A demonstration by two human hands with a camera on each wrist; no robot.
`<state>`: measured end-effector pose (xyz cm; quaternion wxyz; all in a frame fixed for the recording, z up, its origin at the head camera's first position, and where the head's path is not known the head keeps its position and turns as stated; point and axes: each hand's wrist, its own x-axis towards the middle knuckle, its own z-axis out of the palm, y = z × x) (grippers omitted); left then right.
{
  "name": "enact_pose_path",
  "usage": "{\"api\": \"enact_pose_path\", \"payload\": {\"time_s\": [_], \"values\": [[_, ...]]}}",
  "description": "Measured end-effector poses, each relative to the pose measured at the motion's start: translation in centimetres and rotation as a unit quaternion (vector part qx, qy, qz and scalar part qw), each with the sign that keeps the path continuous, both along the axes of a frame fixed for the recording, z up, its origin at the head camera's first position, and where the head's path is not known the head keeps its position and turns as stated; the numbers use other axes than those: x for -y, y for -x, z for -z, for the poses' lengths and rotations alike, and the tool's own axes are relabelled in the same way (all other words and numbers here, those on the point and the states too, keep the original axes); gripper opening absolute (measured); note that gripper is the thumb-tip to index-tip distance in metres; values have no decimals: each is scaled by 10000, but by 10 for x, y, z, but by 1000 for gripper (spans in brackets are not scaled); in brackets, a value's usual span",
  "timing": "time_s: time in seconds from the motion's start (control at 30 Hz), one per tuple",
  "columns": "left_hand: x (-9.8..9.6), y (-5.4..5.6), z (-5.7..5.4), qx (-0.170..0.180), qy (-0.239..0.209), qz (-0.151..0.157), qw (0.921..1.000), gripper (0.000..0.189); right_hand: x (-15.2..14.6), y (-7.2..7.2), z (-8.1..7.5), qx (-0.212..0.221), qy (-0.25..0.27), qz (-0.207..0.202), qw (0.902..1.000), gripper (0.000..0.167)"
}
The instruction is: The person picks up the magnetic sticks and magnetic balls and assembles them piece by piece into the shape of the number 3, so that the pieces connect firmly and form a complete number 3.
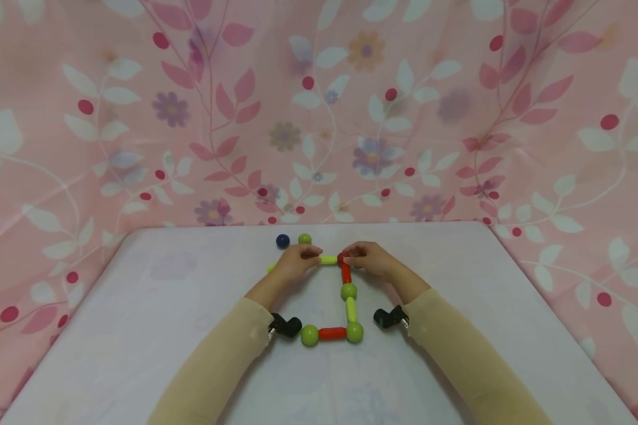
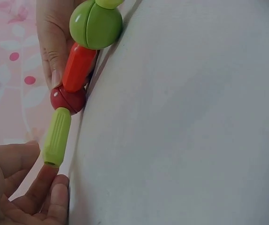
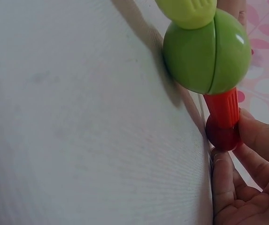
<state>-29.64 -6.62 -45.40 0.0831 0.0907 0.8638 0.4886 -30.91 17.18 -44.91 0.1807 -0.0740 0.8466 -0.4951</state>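
Note:
A chain of toy rods and balls lies on the table. At its far corner, my right hand pinches a red ball between thumb and fingers. My left hand holds the free end of a yellow-green rod that joins this ball, thumb and fingertips at its tip. From the red ball a red rod runs to a green ball. Another yellow-green rod leads to a near green ball. A second red rod ends in a green ball at left.
Beyond the left hand sit a loose dark blue ball and a green ball. A yellow-green piece shows partly behind the left wrist. Flowered pink cloth hangs behind the white table.

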Motion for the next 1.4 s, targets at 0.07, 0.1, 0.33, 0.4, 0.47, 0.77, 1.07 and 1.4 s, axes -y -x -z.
{"api": "enact_pose_path", "payload": {"time_s": [0.07, 0.1, 0.33, 0.4, 0.47, 0.77, 1.07, 1.4], "values": [[2, 0, -2, -80, -3, 10, 10000, 23, 0, 0, 0, 0, -7, 15, 10000, 34], [4, 1, -2, -117, -13, 9, 9999, 23, 0, 1, 0, 25, 18, 20, 10000, 33], [11, 3, -8, -444, -471, -198, 9977, 25, 0, 1, 2, 63, 94, 20, 9999, 35], [12, 4, -10, -575, -633, -349, 9957, 26, 1, 0, 1, 51, 92, 26, 9999, 35], [12, 6, -10, -607, -770, -553, 9936, 28, 0, -1, 1, 50, 108, 25, 9999, 35], [8, 13, -8, -513, -1213, -1308, 9826, 38, -1, -1, 1, 88, 159, 3, 9998, 33], [7, 17, -3, -437, -1064, -1498, 9820, 40, 0, 1, 2, 71, 186, -39, 9998, 33], [1, 22, -1, -411, -574, -1436, 9871, 41, 0, -1, 1, 97, 209, -5, 9997, 34]]}}
